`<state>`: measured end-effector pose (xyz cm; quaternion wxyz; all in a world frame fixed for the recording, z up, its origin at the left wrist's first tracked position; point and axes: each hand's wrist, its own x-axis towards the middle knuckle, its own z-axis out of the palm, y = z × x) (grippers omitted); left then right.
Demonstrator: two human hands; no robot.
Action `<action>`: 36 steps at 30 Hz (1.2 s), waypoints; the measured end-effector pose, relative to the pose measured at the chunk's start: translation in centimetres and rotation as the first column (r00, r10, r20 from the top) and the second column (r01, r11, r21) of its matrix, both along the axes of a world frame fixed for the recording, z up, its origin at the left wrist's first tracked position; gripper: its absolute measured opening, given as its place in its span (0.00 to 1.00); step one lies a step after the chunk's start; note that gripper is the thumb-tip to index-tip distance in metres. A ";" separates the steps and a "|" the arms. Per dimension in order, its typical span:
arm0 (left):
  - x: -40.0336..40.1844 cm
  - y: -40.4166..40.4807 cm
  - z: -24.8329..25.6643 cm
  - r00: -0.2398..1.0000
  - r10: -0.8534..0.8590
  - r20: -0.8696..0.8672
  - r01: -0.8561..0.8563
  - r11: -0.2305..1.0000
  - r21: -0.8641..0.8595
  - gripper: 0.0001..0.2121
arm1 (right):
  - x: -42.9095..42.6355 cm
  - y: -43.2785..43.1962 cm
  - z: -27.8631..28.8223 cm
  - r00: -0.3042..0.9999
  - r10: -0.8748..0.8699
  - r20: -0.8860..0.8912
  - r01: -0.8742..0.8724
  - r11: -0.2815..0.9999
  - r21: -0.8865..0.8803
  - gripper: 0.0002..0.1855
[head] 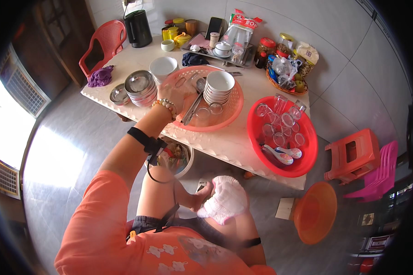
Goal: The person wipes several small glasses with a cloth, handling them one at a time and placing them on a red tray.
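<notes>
My left hand [170,96], blurred, is over the left side of a salmon plastic colander [235,106]. A beaded bracelet circles its wrist. I cannot tell whether its fingers hold anything. Inside the colander are a stack of white bowls [218,89], long metal utensils [193,108], a ladle [201,83] and clear glasses [216,107]. Left of that hand stand stacked metal bowls [141,87], a separate metal bowl [119,94] and another white bowl stack [163,67]. On my lap, a pinkish-white cloth [223,199] appears to cover my right hand, which cannot be made out.
At the table's [241,154] right end, a red basin [253,144] holds glasses and ceramic spoons [278,155]. Behind are a metal tray [249,56], snack basket [289,90] and black kettle [138,29]. A bin [189,163] stands below; an orange basin [315,213] and stools [352,154] are right.
</notes>
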<state>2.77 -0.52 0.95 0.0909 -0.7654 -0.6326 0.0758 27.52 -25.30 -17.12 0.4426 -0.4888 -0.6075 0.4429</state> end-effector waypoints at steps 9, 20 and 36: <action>-2.6 -0.6 2.1 0.999 -0.002 -0.047 -0.002 0.997 -0.082 0.09 | 0.5 -0.1 1.7 0.999 0.020 -0.035 -0.020 1.000 -0.001 0.15; -7.1 -0.2 -0.7 0.918 -0.023 0.395 0.020 1.000 0.014 0.09 | 1.9 -0.4 -2.0 0.953 0.054 -0.298 -0.110 0.979 -0.174 0.19; -3.8 -2.4 -0.4 0.883 -0.033 0.469 -0.003 0.997 0.076 0.09 | 1.6 -0.4 -1.6 0.996 0.083 0.040 -0.084 0.996 0.027 0.19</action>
